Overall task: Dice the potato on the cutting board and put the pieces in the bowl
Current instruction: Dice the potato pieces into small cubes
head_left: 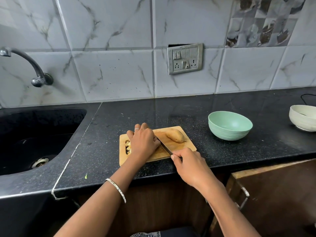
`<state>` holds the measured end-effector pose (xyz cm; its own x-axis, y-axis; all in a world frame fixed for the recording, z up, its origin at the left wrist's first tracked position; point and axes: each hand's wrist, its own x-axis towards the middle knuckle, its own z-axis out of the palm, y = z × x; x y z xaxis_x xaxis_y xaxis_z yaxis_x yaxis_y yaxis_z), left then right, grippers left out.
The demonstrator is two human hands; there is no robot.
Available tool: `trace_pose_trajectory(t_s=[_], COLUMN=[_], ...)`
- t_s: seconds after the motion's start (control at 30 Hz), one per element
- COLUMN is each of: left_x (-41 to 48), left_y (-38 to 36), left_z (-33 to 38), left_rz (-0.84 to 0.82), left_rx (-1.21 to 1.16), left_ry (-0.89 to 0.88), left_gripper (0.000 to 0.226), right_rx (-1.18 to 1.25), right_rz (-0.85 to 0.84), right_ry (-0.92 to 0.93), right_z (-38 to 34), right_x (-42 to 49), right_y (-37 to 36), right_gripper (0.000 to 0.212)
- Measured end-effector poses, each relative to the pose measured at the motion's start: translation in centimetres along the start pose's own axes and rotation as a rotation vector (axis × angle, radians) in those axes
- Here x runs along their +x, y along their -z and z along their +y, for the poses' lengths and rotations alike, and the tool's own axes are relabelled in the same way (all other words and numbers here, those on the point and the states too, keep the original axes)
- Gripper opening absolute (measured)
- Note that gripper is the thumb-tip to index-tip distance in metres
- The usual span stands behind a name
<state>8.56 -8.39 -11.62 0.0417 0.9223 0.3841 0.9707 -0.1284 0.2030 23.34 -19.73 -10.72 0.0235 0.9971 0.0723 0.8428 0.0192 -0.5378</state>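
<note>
Curled fingers of the right hand (191, 166) close around the handle of a knife (165, 147), thumb lying along the near side, and the blade runs up and to the left across the wooden cutting board (189, 146) until its tip disappears beneath the left hand (143, 142). That left hand lies palm down on the middle of the board with its fingers bent downward. Whatever sits under it is hidden, so I cannot tell whether it grips anything. A ring (136, 129) shows on one finger and a thin bangle (118, 189) circles the forearm. One large piece of potato (176, 135), skin on, rests at the far right end of the board, apart from the blade. A small heap of pale diced pieces (128, 147) sits at the board's left edge, just beside the left hand. The green bowl (227, 135) stands on the black countertop (239, 154) to the right of the board, near it but not touching, with no pieces visible inside. A white bowl (302, 119) stands further right at the frame's edge. A dark sink (34, 134) lies to the left under a curved tap (34, 65), and a switch panel (185, 59) is mounted on the tiled wall behind.
</note>
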Motion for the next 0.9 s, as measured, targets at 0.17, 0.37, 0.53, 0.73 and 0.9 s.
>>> trace_pose_trajectory(t_s=[0.17, 0.37, 0.53, 0.73, 0.9], left_x=[0.0, 1.0, 1.2, 0.4, -0.1], left_y=[0.6, 3.0, 3.8, 3.6, 3.3], left_z=[-1.1, -3.8, -6.9, -8.0, -7.3], left_rz=[-0.015, -0.086, -0.133, -0.212, -0.303], left_rx=[-0.067, -0.436, -0.532, -0.458, -0.361], left_ry=[0.027, 0.129, 0.158, 0.098, 0.016], left_gripper=[0.018, 0.009, 0.015, 0.028, 0.065], right_rx=[-0.008, 0.202, 0.108, 0.278, 0.406], right_rz=[-0.012, 0.039, 0.053, -0.028, -0.054], right_ry=[0.012, -0.01, -0.048, -0.012, -0.017], right_z=[0.1, 0.6, 0.3, -1.4, -1.9], right_x=[-0.1, -0.1, -0.1, -0.8, -0.9], right_y=[0.9, 2.3, 1.3, -0.7, -1.3], right_gripper=[0.028, 0.026, 0.032, 0.033, 0.029])
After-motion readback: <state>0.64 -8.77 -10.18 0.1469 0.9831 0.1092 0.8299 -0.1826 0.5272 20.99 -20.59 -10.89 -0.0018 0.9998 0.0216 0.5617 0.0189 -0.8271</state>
